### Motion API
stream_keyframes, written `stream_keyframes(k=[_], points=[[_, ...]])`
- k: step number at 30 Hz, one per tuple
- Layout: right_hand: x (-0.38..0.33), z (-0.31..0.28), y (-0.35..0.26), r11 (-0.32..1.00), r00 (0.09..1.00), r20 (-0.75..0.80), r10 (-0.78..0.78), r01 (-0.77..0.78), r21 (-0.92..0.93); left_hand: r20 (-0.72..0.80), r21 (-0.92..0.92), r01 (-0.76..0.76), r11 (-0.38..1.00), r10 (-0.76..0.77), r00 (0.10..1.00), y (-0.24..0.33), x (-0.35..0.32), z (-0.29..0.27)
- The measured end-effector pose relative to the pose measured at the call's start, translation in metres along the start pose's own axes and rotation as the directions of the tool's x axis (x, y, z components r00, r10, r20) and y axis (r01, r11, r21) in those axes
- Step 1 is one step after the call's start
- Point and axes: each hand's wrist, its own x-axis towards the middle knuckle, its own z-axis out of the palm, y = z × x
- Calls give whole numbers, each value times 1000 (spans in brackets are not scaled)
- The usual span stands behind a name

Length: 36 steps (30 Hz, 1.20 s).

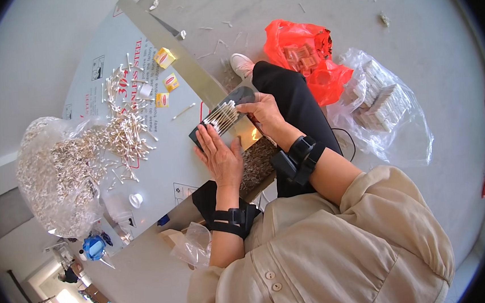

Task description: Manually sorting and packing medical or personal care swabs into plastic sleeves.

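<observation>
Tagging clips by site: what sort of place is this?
Probably a small packing workshop: loose swabs heaped on a table, a big clear bag of more beside them, and bagged white packs on the grey floor.

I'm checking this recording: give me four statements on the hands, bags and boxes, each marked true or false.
1. The left hand and right hand both touch the dark holder of cotton swabs. True.
2. The red bag lies on the table. False: the red bag is on the floor.
3. Three small yellow boxes stand near the loose swabs. True.
4. Only the right wrist wears a black strap. False: the left wrist has a black strap too.
</observation>
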Motion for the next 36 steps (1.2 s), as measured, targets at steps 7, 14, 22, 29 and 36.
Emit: stream_keyframes(k=[7, 14, 22, 29, 36], points=[[6, -7, 3, 999, 1000, -11, 17, -18, -46, -115, -47, -20, 999, 15, 993, 3, 9, -4], [10, -4, 6, 1000, 1000, -9, 4, -4, 0, -322, -181, -191, 965, 126, 938, -12, 40, -15], [9, -2, 2, 1000, 999, 31, -16, 16, 6, -183, -374, -163, 913, 99, 978, -25, 77, -22], [9, -3, 2, 1000, 999, 34, -22, 22, 12, -113, -477, -104, 873, 57, 992, -34, 83, -23], [14, -2, 6, 996, 996, 39, -81, 82, -21, -73, -476, -97, 874, 71, 995, -28, 93, -32]])
